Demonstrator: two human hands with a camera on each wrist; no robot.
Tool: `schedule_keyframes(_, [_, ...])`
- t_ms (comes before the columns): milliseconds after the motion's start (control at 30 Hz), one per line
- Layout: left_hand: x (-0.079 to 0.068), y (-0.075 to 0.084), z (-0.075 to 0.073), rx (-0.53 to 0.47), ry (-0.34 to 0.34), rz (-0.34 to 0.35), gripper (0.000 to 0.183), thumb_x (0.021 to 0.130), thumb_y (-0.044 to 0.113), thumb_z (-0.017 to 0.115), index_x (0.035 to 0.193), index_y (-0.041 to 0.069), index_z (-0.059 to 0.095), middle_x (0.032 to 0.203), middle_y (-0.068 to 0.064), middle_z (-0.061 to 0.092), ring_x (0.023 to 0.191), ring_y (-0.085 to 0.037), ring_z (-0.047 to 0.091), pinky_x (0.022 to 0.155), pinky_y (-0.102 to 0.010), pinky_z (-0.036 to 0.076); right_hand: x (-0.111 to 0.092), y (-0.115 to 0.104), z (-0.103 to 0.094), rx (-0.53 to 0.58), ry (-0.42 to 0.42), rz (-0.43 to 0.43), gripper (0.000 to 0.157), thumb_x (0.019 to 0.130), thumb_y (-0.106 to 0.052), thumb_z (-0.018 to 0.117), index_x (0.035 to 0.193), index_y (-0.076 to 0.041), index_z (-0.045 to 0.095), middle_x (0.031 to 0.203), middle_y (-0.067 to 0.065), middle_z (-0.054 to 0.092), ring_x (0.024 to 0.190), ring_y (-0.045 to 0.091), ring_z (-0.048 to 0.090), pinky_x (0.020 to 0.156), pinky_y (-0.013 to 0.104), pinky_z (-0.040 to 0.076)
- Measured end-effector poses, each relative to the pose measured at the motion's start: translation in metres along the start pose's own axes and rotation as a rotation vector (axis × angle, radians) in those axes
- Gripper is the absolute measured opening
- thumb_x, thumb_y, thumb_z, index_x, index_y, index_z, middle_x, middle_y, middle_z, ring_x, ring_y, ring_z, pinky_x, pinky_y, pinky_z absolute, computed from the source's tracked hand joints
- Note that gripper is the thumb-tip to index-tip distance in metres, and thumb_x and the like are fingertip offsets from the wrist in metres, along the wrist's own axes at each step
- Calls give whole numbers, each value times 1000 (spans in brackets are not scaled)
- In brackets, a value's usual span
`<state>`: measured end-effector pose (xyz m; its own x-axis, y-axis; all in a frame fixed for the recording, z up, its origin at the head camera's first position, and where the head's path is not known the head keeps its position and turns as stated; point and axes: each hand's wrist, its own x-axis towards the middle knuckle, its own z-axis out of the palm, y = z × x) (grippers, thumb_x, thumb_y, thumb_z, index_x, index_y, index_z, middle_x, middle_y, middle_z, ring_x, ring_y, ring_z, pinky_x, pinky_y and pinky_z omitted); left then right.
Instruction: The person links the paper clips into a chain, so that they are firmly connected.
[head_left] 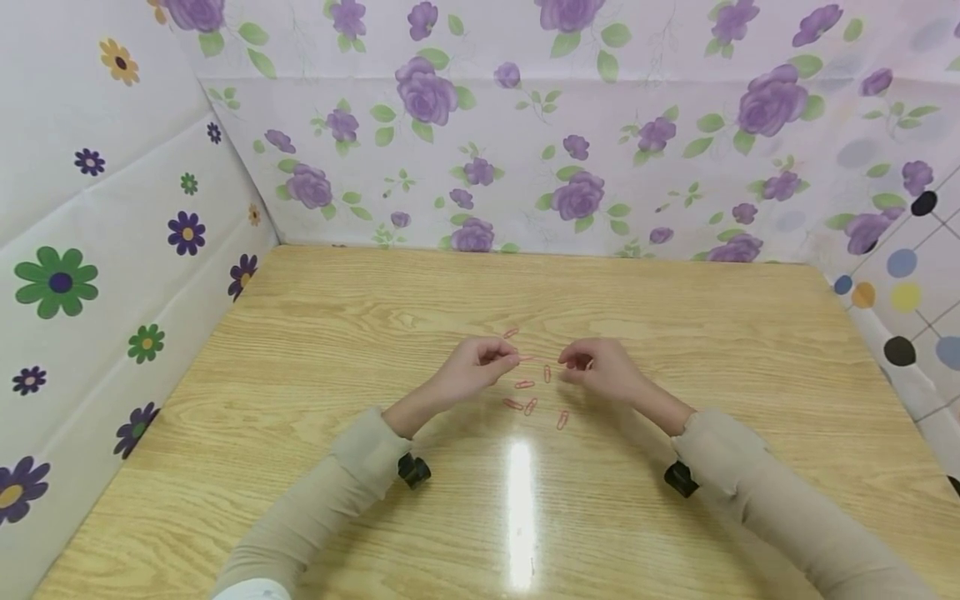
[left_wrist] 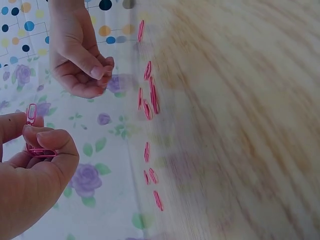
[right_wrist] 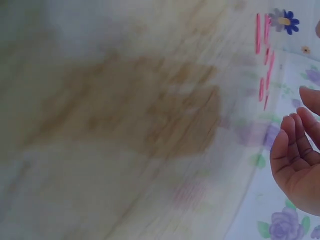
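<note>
My left hand (head_left: 480,364) pinches a pink paper clip (head_left: 527,358) between thumb and fingers, above the table. In the left wrist view, one paper clip (left_wrist: 32,112) sticks up past the fingertips, and another pink clip (left_wrist: 42,152) shows lower down, under the curled fingers of the left hand (left_wrist: 37,170). Across from it, a short way to the right, my right hand (head_left: 606,368) hovers with loosely bent fingers and nothing seen in them. The right wrist view shows a gap between thumb and fingers of this right hand (right_wrist: 300,160).
Several loose pink paper clips lie on the wooden table (head_left: 360,333) between and below the hands, among them one clip (head_left: 562,419) nearest me and one (head_left: 511,332) farthest off. Flowered cloth (head_left: 517,167) hangs behind the table, with patterned sheets at both sides.
</note>
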<state>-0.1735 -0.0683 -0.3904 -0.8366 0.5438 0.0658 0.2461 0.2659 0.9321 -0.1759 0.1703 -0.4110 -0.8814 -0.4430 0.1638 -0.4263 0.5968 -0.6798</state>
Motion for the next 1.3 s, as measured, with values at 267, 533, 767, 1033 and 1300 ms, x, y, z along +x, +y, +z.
schedule_keyframes(267, [1, 0, -1, 3, -3, -20, 18, 92, 13, 54, 94, -1, 64, 71, -7, 55, 56, -9, 42, 49, -20, 35, 13, 13, 5, -44, -35, -46, 21, 75, -13, 75, 90, 0, 68, 72, 2, 61, 64, 12, 52, 58, 27, 43])
schedule_keyframes(533, [0, 1, -1, -12, -8, -23, 17, 92, 12, 54, 93, -2, 64, 72, -11, 55, 55, -9, 40, 49, -20, 34, 24, 22, 8, -77, -157, -22, 33, 73, -22, 77, 98, -2, 68, 79, 4, 59, 67, 14, 49, 62, 29, 41])
schedule_keyframes(767, [1, 0, -1, -24, 0, -26, 16, 91, 10, 55, 91, -4, 63, 74, -11, 55, 55, -8, 40, 49, -19, 35, 28, 21, 12, -96, -164, 21, 25, 73, -22, 77, 92, -7, 68, 82, 2, 59, 74, 17, 49, 67, 31, 41])
schedule_keyframes(1033, [0, 1, -1, -10, -7, -26, 15, 91, 9, 55, 92, -4, 63, 72, -3, 54, 56, -8, 41, 51, -20, 35, 32, 17, 15, -50, -206, 78, 11, 76, -13, 74, 83, -9, 67, 84, 1, 62, 81, 18, 53, 75, 36, 44])
schedule_keyframes(1300, [0, 0, -3, -29, 4, -31, 17, 90, 10, 57, 94, -5, 63, 73, 0, 54, 56, -8, 40, 50, -20, 35, 32, 14, 19, -14, -209, 92, 12, 75, -7, 72, 82, -5, 62, 79, 2, 59, 75, 16, 51, 70, 31, 43])
